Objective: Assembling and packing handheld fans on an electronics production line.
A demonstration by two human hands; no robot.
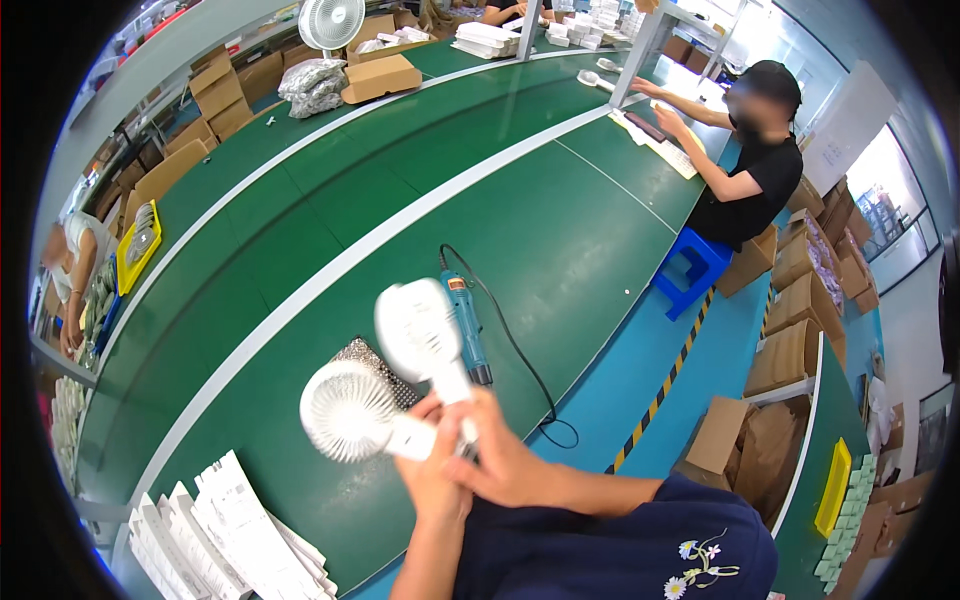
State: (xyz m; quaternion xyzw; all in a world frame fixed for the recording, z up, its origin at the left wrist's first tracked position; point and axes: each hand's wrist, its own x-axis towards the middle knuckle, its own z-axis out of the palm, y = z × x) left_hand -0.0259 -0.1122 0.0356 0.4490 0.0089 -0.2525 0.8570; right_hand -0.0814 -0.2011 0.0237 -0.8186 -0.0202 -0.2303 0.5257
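Green bench [560, 270] | teal screwdriver [468, 325] | dark speckled item [396, 381] | white cartons [235, 520]

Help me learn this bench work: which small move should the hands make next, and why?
Perhaps ease the left hand slightly away from the right hand: they meet at the handles of the ribbed round white plastic fan and the upper round-headed white plastic fan, whose heads sit close together.

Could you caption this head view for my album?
A person's left hand and right hand hold two white handheld fans over a green workbench, near a teal power tool.
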